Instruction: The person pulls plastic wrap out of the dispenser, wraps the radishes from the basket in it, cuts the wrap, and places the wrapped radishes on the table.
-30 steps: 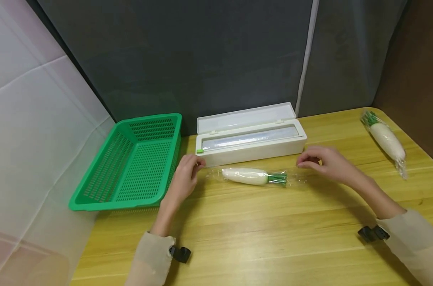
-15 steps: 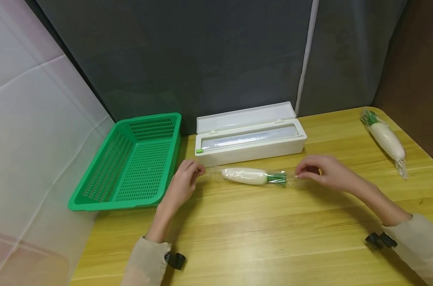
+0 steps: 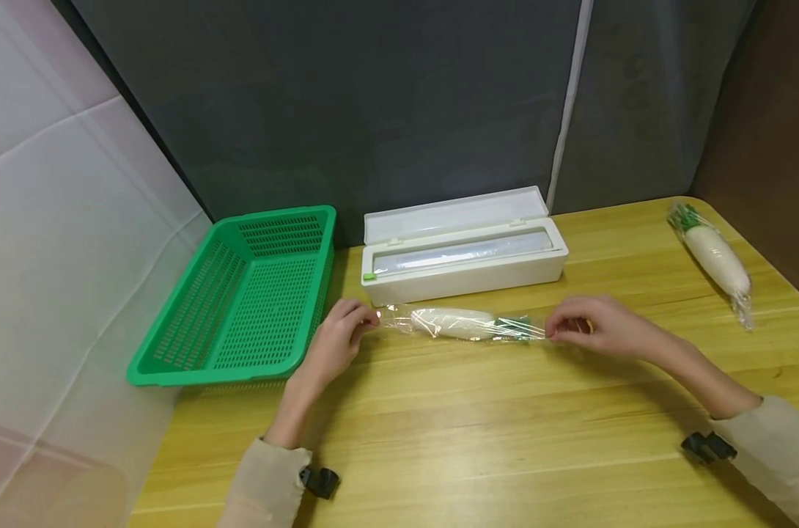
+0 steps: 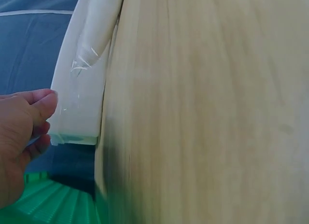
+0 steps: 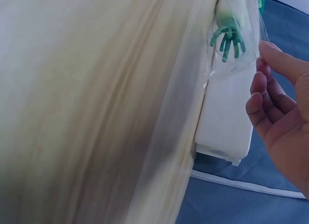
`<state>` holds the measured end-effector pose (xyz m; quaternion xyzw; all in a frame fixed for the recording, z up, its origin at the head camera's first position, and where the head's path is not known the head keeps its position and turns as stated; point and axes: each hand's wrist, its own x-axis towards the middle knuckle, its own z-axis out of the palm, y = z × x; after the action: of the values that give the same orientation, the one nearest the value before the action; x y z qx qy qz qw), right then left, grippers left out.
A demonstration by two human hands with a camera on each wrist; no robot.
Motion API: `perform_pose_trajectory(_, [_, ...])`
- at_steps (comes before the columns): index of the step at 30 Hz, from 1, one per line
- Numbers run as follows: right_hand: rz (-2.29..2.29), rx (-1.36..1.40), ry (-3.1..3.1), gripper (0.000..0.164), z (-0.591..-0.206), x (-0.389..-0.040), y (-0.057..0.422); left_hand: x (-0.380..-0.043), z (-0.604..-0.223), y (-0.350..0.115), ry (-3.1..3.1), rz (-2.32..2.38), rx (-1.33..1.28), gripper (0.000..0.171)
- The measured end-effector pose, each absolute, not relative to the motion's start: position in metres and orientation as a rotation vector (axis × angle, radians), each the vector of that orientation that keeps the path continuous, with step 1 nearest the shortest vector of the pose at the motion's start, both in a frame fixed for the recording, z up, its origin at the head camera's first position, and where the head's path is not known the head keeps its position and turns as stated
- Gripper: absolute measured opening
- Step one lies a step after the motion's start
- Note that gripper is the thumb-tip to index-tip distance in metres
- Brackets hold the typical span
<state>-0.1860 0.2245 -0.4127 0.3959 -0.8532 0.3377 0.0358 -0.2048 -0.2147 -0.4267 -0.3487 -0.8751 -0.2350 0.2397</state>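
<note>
A white radish (image 3: 454, 323) with green stem ends lies crosswise in the middle of the table, wrapped in clear plastic wrap (image 3: 394, 317). At the wrap's left end, my left hand (image 3: 336, 334) pinches the film between thumb and forefinger. My right hand (image 3: 597, 324) pinches the other end, past the green stems, where the film is drawn into taut shiny creases. The right wrist view shows the film spread around the green stems (image 5: 228, 39) up to my thumb. In the left wrist view the radish's bare tip (image 4: 89, 52) points toward my fingers.
Behind the radish stands a white cling film box (image 3: 465, 277), lid raised, a roll inside and a green slider at its left. A green plastic basket (image 3: 224, 379) is on the left. Another wrapped radish (image 3: 716, 258) lies at the far right of the wooden table (image 3: 479, 440).
My right hand has moved slightly down and taken the film's right end. The wrap has gone from loose to stretched between both hands, its left end lifted a little.
</note>
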Motion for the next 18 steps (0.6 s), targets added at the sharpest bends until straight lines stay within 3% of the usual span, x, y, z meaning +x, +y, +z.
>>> perform_pose_trajectory(18, [0.984, 1.199, -2.829, 0.009, -0.416, -0.188, 0.219, -0.212, -0.428, -0.203, -2.682, -0.593, -1.002, 0.015])
